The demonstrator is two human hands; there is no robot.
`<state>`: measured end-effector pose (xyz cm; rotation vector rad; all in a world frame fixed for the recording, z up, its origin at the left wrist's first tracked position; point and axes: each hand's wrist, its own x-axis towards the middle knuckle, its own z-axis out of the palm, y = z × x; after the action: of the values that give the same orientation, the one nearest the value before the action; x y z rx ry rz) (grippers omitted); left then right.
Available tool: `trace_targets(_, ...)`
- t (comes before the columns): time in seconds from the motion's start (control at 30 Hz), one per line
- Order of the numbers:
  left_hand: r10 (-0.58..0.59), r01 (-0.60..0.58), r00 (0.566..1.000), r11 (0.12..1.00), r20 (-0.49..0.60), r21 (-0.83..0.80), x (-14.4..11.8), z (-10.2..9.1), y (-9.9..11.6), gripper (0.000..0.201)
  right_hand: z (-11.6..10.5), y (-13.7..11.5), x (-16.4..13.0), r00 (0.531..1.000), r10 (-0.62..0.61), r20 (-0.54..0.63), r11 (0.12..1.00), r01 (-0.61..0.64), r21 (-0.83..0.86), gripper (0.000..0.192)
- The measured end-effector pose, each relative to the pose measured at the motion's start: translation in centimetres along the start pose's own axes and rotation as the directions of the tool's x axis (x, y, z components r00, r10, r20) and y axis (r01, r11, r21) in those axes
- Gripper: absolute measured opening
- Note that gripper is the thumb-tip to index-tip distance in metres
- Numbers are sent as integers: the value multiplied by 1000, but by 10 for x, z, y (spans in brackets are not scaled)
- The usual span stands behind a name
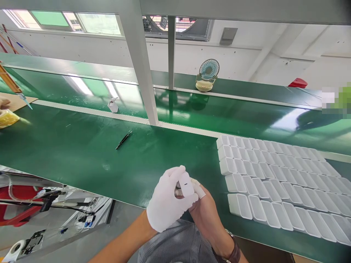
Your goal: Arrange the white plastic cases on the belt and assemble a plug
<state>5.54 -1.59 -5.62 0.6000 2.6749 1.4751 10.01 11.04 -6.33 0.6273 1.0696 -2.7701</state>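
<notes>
Near the table's front edge, a small white plastic casing (187,184) with a short dark slot in its face is held between both hands. My left hand (170,199), in a white glove, has its thumb and fingers closed around the casing's edges. On the far right side of the casing is my right hand (204,206), bare but for white covers on its fingertips; its fingers are bent against the casing and partly hidden. Black tweezers (124,140) lie on the green table (90,146), ahead and to the left of the hands.
Rows of white open-topped plastic shells (263,208) fill the right side. A grey post (141,62) rises behind the tweezers, with a small white object (112,105) left of it. A small fan (208,75) stands on the far ledge. Another person's hand (4,104) and an amber syringe (11,80) are far left.
</notes>
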Motion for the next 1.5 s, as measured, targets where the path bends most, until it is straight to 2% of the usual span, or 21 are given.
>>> trace_targets(0.17,-18,19,1000,998,7,-53,1,-3,0,73,-2,0,2,999,-34,-19,993,32,-116,38)
trace_targets(0.23,-48,51,998,995,38,-87,3,-6,-2,74,-8,-1,3,988,-149,-27,952,136,-274,40)
trace_targets(0.27,-72,78,996,992,61,-99,3,-8,-5,73,-13,-1,4,968,-249,-13,890,224,-397,39)
trace_targets(0.3,-104,112,991,988,83,-104,5,-10,-8,71,-18,-1,6,933,-359,33,777,318,-544,37)
trace_targets(0.33,-139,150,985,983,101,-105,6,-11,-12,68,-23,0,7,882,-457,119,602,405,-688,34)
trace_targets(0.4,-186,199,974,975,127,-102,10,-14,-21,60,-34,3,10,756,-547,360,138,505,-852,35)
trace_targets(0.47,-203,220,966,971,159,-98,13,-15,-28,53,-44,9,13,644,-516,565,-269,504,-821,43)
trace_targets(0.5,-207,226,962,969,177,-97,14,-16,-31,52,-49,12,15,602,-490,630,-402,485,-777,46)
trace_targets(0.57,-217,241,955,965,201,-103,15,-17,-34,51,-55,19,16,569,-435,697,-548,447,-707,50)
trace_targets(0.67,-221,252,952,958,213,-136,16,-19,-34,57,-57,22,16,598,-381,705,-605,415,-679,55)
trace_targets(0.87,-232,284,950,921,210,-267,11,-22,-43,69,-47,6,2,540,-421,729,-542,495,-679,67)
trace_targets(0.97,-230,279,957,898,175,-341,8,-22,-49,74,-45,9,-1,608,-377,698,-546,463,-698,66)
trace_targets(1.07,-237,281,956,911,175,-302,9,-24,-47,80,-47,19,3,689,-328,646,-597,379,-707,58)
trace_targets(1.13,-233,281,950,927,206,-247,12,-24,-42,82,-49,23,6,710,-317,629,-611,354,-708,55)
trace_targets(1.2,-236,287,944,932,231,-220,14,-24,-36,82,-48,23,9,703,-318,636,-611,361,-704,54)
trace_targets(1.27,-259,311,937,924,236,-221,14,-23,-32,79,-46,19,10,691,-350,633,-553,393,-735,51)
trace_targets(1.3,-265,317,936,922,233,-222,13,-22,-30,78,-44,16,9,694,-387,607,-468,419,-778,47)
trace_targets(1.33,-269,317,937,923,225,-217,11,-21,-29,78,-41,14,8,710,-430,557,-327,452,-830,43)
trace_targets(1.4,-260,296,946,937,193,-185,4,-17,-28,82,-34,11,5,773,-509,377,116,496,-860,37)
trace_targets(1.47,-219,239,965,962,145,-135,-3,-12,-25,89,-26,11,1,876,-454,166,591,435,-679,36)
trace_targets(1.5,-186,199,976,974,117,-108,-6,-10,-21,90,-22,11,0,925,-371,84,765,356,-537,36)
